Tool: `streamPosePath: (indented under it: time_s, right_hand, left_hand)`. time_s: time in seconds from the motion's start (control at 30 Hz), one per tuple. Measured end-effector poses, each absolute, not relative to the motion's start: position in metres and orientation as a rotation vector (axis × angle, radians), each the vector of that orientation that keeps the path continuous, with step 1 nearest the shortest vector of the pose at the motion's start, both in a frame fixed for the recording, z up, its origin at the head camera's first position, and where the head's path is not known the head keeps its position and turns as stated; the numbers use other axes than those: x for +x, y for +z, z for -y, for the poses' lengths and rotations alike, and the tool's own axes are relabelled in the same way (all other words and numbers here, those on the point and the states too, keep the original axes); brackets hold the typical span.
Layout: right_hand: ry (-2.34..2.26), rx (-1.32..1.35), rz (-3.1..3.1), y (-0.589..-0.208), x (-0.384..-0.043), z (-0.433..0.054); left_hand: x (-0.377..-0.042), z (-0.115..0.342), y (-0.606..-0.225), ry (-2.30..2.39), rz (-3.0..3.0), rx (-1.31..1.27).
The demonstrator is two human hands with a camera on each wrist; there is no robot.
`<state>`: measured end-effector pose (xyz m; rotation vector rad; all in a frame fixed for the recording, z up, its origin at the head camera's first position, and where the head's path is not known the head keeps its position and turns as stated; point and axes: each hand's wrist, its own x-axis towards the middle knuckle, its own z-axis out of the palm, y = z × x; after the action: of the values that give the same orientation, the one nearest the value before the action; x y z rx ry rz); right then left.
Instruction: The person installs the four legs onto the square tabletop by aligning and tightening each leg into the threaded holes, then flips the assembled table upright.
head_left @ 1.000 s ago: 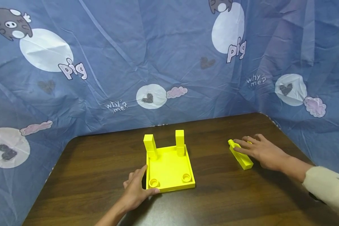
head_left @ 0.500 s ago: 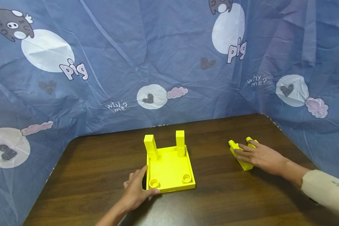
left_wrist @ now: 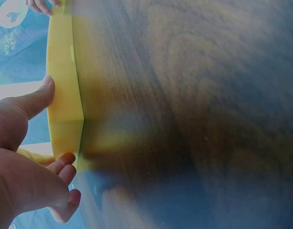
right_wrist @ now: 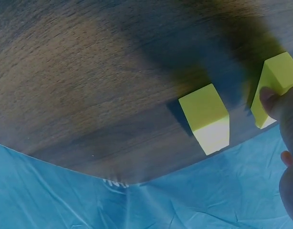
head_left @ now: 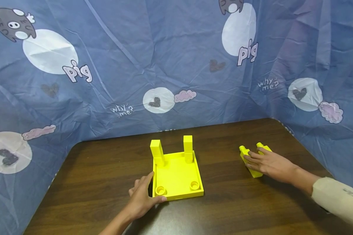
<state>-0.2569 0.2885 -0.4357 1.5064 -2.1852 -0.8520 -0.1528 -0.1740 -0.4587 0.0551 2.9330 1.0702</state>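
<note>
A yellow square toy tabletop (head_left: 176,176) with a raised rim lies upside down. Two square legs, the left (head_left: 157,150) and the right (head_left: 188,145), stand at its far corners; round sockets (head_left: 194,185) show at the near ones. My left hand (head_left: 139,199) holds its near-left corner, thumb along the front edge and fingers by the left side. At right, two loose legs with round pegs lie side by side. My right hand (head_left: 275,165) grips the left loose leg (head_left: 255,173), its thumb against that leg in the right wrist view. The right loose leg (right_wrist: 204,112) lies beside it, partly hidden by the hand in the head view.
The dark wooden table (head_left: 100,176) has rounded far corners. A blue printed cloth (head_left: 111,58) hangs close behind it and along the right side. Bare wood lies between the tabletop and the loose legs.
My right hand has shifted slightly over the loose legs, and its fingers have closed in on the left one. The right loose leg shows more now. My left hand and the tabletop stay put.
</note>
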Motion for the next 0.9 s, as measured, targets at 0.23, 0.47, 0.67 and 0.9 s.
streamPosePath:
  time_s: [0.23, 0.47, 0.67, 0.9]
  right_hand:
    - [-0.832, 1.527, 2.099, -0.437, -0.26, -0.287]
    - [-0.718, 1.517, 1.997, -0.434, -0.267, -0.278]
    - [-0.688, 1.456, 2.11, -0.425, -0.268, -0.274]
    - [-0.557, 1.406, 2.187, -0.422, -0.267, -0.269]
  left_hand:
    - [-0.152, 0.175, -0.458, 1.076, -2.932, 0.064]
    - [-0.151, 0.175, -0.456, 1.081, -2.933, 0.072]
    - [-0.151, 0.174, -0.456, 1.08, -2.93, 0.069]
    - [-0.151, 0.174, -0.457, 1.082, -2.924, 0.065]
